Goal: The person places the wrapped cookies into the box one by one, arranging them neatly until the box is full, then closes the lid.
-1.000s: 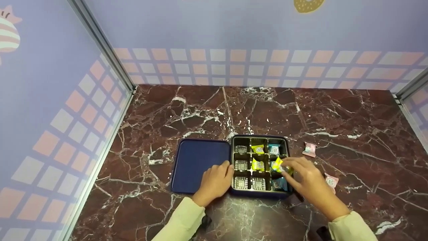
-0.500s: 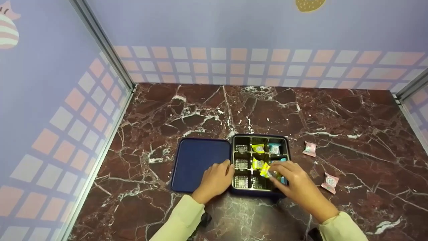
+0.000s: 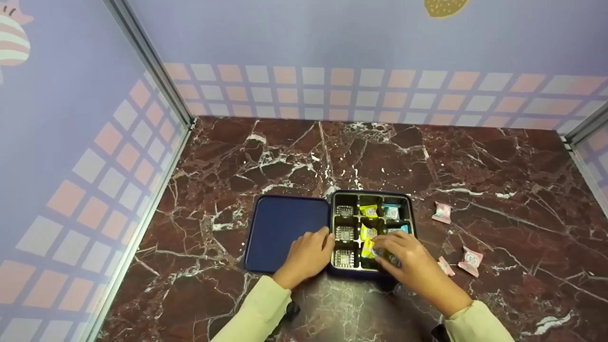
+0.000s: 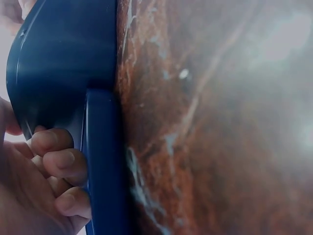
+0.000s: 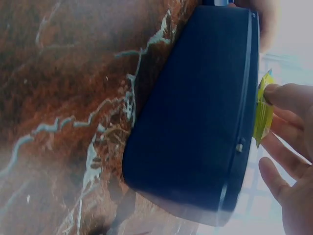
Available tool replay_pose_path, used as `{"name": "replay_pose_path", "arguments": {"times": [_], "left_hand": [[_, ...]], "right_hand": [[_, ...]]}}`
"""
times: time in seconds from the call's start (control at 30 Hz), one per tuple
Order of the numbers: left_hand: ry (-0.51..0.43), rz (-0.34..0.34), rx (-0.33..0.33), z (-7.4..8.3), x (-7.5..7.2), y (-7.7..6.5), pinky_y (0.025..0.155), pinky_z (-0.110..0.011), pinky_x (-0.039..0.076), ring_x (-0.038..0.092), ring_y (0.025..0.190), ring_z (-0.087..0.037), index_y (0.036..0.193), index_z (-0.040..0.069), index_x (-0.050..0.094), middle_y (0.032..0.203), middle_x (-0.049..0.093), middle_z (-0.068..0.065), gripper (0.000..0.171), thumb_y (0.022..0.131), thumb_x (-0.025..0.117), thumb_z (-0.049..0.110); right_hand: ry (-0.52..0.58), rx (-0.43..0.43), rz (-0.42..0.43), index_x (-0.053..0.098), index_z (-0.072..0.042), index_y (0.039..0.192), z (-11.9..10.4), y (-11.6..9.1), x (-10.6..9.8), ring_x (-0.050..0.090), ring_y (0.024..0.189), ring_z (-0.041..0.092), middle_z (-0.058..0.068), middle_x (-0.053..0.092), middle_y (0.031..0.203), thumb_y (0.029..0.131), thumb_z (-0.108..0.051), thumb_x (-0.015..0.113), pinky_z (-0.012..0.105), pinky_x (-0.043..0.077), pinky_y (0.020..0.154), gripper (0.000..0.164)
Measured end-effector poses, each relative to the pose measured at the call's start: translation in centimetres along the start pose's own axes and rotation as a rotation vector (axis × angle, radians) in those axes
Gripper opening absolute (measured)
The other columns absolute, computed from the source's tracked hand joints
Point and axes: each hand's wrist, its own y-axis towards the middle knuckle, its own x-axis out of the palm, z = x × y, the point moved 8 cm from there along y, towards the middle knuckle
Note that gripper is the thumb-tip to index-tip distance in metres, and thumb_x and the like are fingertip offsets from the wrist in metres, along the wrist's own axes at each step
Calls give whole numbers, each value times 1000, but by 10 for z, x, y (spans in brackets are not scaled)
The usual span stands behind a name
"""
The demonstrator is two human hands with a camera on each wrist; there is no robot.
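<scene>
Lid point(image 3: 285, 221) left of box point(image 3: 354, 274); candies point(image 3: 368, 212) inside — loose candies point(image 3: 442, 212) to its right, on table point(image 3: 285, 156).

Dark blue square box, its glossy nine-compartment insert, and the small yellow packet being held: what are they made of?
Box: painted metal or plastic; its smooth satin sheen fits either. Insert: probably glossy moulded plastic, given bright highlights and patterned floors. Packet: seemingly shiny plastic film, with thin, tapering ends.

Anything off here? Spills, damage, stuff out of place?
Nothing looks damaged or spilled. Only mild oddity: three pink candies lie loose on the table, right of the box, at mismatched angles, while yellow candies and blue candies sit inside it.
</scene>
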Motion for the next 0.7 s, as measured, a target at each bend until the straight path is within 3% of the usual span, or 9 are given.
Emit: {"name": "replay_pose_path", "arguments": {"times": [0.2,0.37,0.7], "left_hand": [[-2,1,-3,-1,0,-1,51,-34,39,53,55,-19,78,19,48,59,45,2,30,101,38,34],[-9,10,-5,-1,-1,-1,48,-33,35,50,52,-19,76,19,46,58,43,3,30,101,39,34],[3,1,-11,0,0,0,50,-33,37,51,54,-19,77,19,47,59,45,2,29,101,39,34]], "right_hand": [[40,47,-64,70,-10,93,3,0,10,63,92,16,3,73,99,69,-11,83,32,56,80,27],[18,68,-118,70,-12,91,6,-1,17,64,93,16,3,72,100,69,-13,84,35,55,84,26],[6,43,-128,70,-12,84,6,-1,23,61,88,14,1,67,95,67,-7,84,35,53,79,22]]}}
